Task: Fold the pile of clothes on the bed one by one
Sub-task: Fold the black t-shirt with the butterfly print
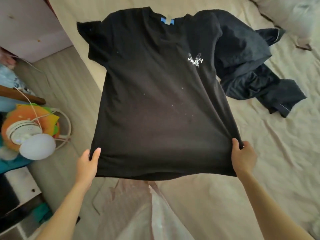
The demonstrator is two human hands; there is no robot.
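We hold a black T-shirt [155, 94] spread front-up over the bed [259, 144], its collar away from us and its hem nearest us. Our left hand [87, 164] grips the hem's left corner, thumb on top of the cloth and fingers curled under it. Our right hand [243, 157] grips the right corner the same way, bunching a little fabric there. The hem is stretched between both hands. A blue label [167, 20] shows inside the collar, and a small white print [195, 60] sits on the chest toward the right. The shirt's left sleeve reaches about to the bed's left edge.

Just beside the shirt on the right, partly under its sleeve, dark clothes [251, 66] lie crumpled on the sheet. A pillow [294, 13] lies at the far right corner. Left of the bed we see a white round lamp [37, 146] and an orange and green toy [26, 116].
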